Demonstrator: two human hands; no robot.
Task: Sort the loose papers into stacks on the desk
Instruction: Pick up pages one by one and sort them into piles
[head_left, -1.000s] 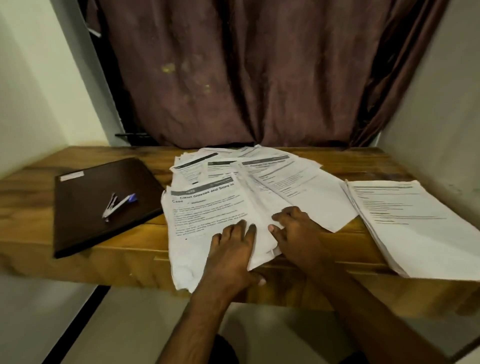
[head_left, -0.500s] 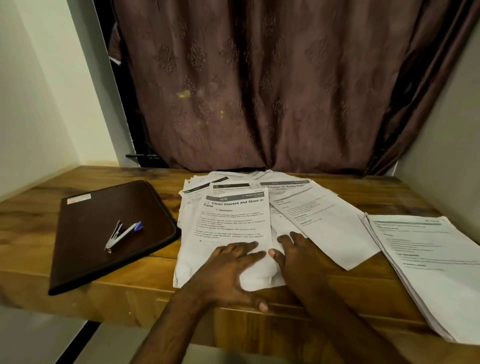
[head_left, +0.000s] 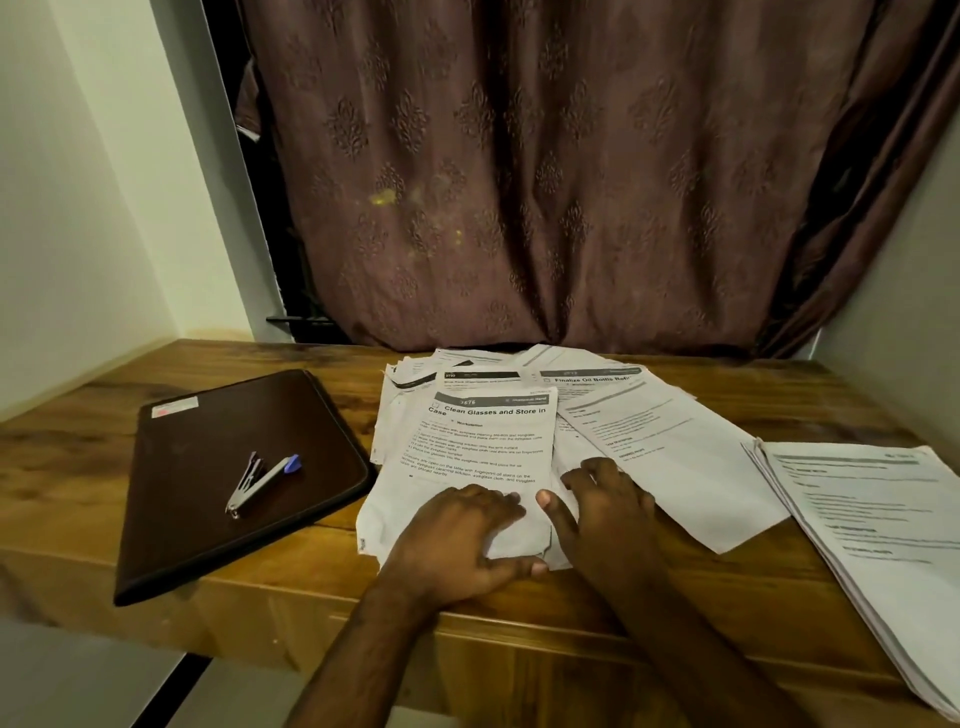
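Note:
A loose pile of printed papers (head_left: 483, 384) lies fanned out at the middle of the wooden desk (head_left: 78, 467). Its top sheet (head_left: 483, 441) is headed "Clean Glasses and Store in Case". My left hand (head_left: 457, 540) lies on that sheet's lower part, fingers bent over it and thumb at its bottom edge, pinching it. My right hand (head_left: 608, 514) rests beside it, fingers spread on the papers under a slanted sheet (head_left: 675, 457) headed "Finalize Oil Bottle". A neater stack of papers (head_left: 872, 519) lies at the right end of the desk.
A dark brown folder (head_left: 218, 415) lies at the left of the desk with a small stapler (head_left: 260, 480) on it. A brown curtain (head_left: 519, 182) hangs behind the desk. Walls close in on both sides. The desk's front edge runs under my wrists.
The pile, which overhung the desk's front edge, has been pushed back onto the desk and drawn together. My left fingers have bent around the top sheet's lower edge. The view has tilted upward.

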